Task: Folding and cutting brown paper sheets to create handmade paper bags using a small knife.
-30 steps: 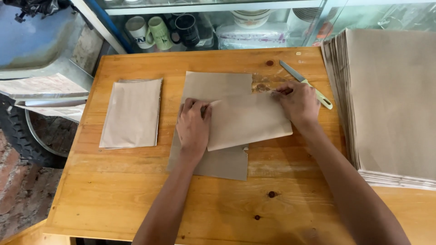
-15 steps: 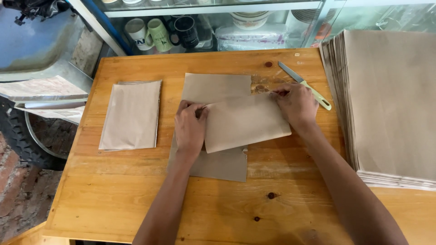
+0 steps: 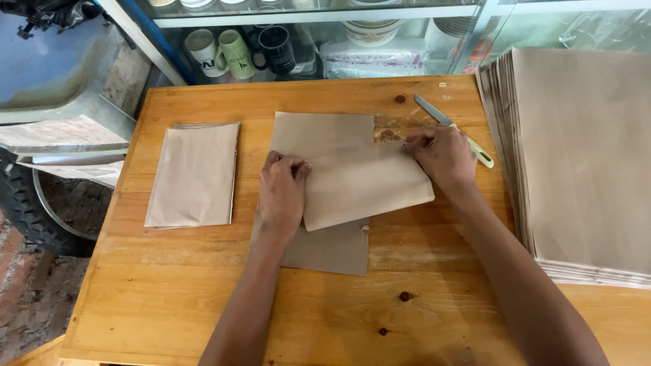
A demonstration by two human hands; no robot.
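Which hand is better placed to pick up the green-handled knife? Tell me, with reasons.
Right, most likely. The right hand pinches the folded brown paper sheet at its corner right beside the green-handled knife. The left hand presses the paper's far edge.

Left hand (image 3: 281,193) and right hand (image 3: 442,157) press folded brown paper (image 3: 366,186) on table (image 3: 203,291).

The paper stack (image 3: 583,156) right of the right hand (image 3: 441,157) runs off the edge; the left hand (image 3: 281,193) hides the flap's corner.
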